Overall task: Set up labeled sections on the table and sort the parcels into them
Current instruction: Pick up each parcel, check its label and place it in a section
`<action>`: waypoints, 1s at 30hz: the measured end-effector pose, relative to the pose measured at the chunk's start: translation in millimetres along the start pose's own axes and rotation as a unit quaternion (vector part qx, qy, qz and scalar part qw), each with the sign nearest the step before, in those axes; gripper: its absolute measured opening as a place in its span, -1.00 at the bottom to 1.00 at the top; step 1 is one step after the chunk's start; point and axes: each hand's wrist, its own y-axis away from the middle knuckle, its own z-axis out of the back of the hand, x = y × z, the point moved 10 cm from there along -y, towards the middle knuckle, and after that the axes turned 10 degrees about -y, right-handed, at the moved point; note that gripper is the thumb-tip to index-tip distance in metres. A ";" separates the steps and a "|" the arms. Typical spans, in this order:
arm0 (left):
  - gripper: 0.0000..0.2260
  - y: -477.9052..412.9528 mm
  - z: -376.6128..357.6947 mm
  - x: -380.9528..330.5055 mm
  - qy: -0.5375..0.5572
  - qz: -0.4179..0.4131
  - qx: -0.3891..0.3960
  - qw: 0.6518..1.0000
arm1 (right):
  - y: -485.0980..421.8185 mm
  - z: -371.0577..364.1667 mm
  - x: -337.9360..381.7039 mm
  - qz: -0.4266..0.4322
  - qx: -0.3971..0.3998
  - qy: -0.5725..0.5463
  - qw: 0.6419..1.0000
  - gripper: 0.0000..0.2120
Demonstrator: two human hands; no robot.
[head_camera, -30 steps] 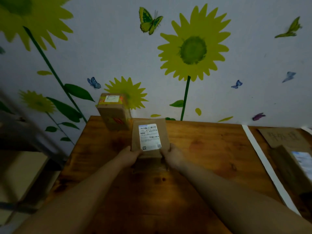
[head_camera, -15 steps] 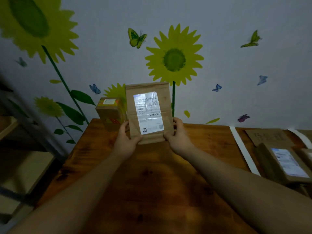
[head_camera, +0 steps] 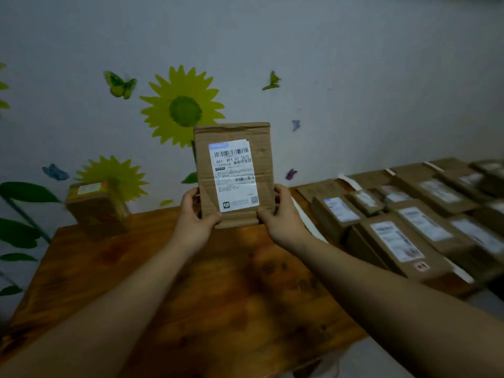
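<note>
Both left hand [head_camera: 195,222] and right hand [head_camera: 281,222] pinched the parcel [head_camera: 234,132] by its lower corners; a misread label [head_camera: 233,174] risked filing it wrongly among sorted parcels [head_camera: 395,241] right of it.

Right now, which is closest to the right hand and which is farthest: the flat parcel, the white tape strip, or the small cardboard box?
1. flat parcel: held upright in the right hand grip, at its right edge.
2. white tape strip: on the table, just right of that hand.
3. small cardboard box: far-left corner, by the wall.
</note>
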 end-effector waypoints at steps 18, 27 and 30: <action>-0.51 70.1 -320.0 -127.9 0.098 -0.045 0.190 0.976 | 101.2 328.7 -12.0 -0.007 -0.166 0.014 0.986 -0.51; -0.55 94.2 -451.0 -145.6 0.071 0.047 0.174 0.981 | 97.7 455.8 -45.3 -0.030 -0.118 0.061 0.991 -0.43; -0.57 76.2 -464.5 -148.0 0.053 0.054 0.158 0.985 | 81.4 463.7 -47.5 -0.014 -0.077 0.042 0.996 -0.44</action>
